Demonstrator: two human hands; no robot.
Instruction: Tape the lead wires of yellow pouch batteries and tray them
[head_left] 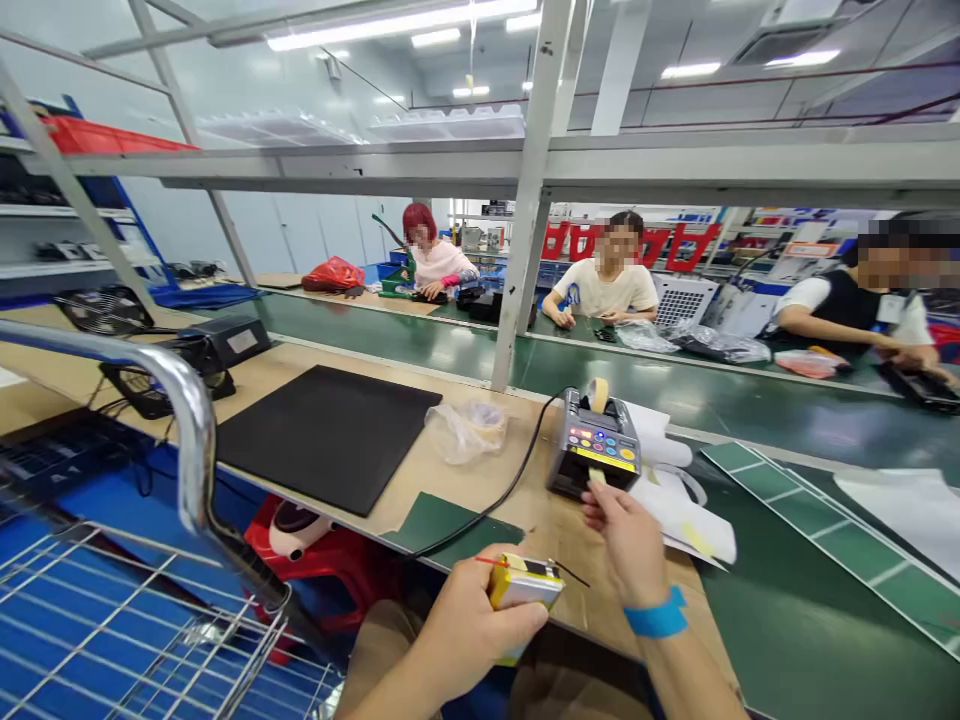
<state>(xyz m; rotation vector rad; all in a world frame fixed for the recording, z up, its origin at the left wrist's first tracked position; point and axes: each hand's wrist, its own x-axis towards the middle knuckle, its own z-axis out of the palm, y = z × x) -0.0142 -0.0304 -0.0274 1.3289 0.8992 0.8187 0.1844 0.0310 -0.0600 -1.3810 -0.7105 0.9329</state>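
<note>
My left hand [472, 625] is closed around a flat silver pouch battery [529, 588] with yellow edging. A red wire and a black wire stick out from the battery's top end. At the front of an automatic tape dispenser [596, 445], my right hand [630, 535] pinches a short strip of pale yellow tape [596, 476] between thumb and fingers. The dispenser has lit buttons and a roll of tape [598, 394] on top. A blue band [656, 615] circles my right wrist.
A black mat [330, 435], a clear plastic bag [469, 432] and a black cable [517, 485] lie on the bench. White sheets [690, 515] lie right of the dispenser. A metal wire cart [187, 450] stands at left. Several co-workers [607, 285] sit across the green conveyor.
</note>
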